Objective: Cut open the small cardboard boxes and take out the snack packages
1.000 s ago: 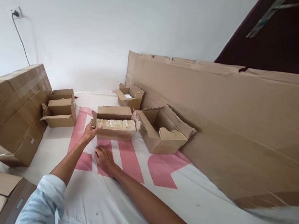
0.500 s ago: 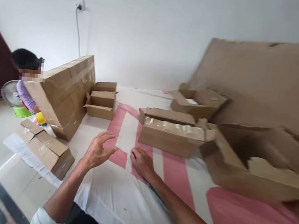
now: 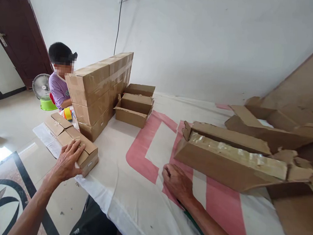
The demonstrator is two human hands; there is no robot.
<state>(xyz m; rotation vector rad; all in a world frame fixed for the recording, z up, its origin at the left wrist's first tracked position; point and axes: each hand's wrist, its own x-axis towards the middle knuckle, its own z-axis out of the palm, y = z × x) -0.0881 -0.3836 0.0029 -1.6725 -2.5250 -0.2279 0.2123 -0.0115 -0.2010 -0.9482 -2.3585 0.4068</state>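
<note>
My left hand (image 3: 68,159) lies with fingers spread on top of a flat closed cardboard box (image 3: 88,152) at the left edge of the white and pink sheet (image 3: 135,189). My right hand (image 3: 176,181) rests knuckles up on the sheet, fingers curled under, just in front of a long open carton (image 3: 224,163) with clear tape along its top flap. What is under the right fingers is hidden.
A tall stack of taped cartons (image 3: 101,90) stands at the left with two small open boxes (image 3: 133,108) beside it. A seated person (image 3: 58,82) and a fan (image 3: 41,86) are behind the stack. More open cartons (image 3: 282,129) lie at the right.
The view has swung left. My left hand left the long carton's end, moved left and came down on the flat closed box. My right hand stayed on the sheet.
</note>
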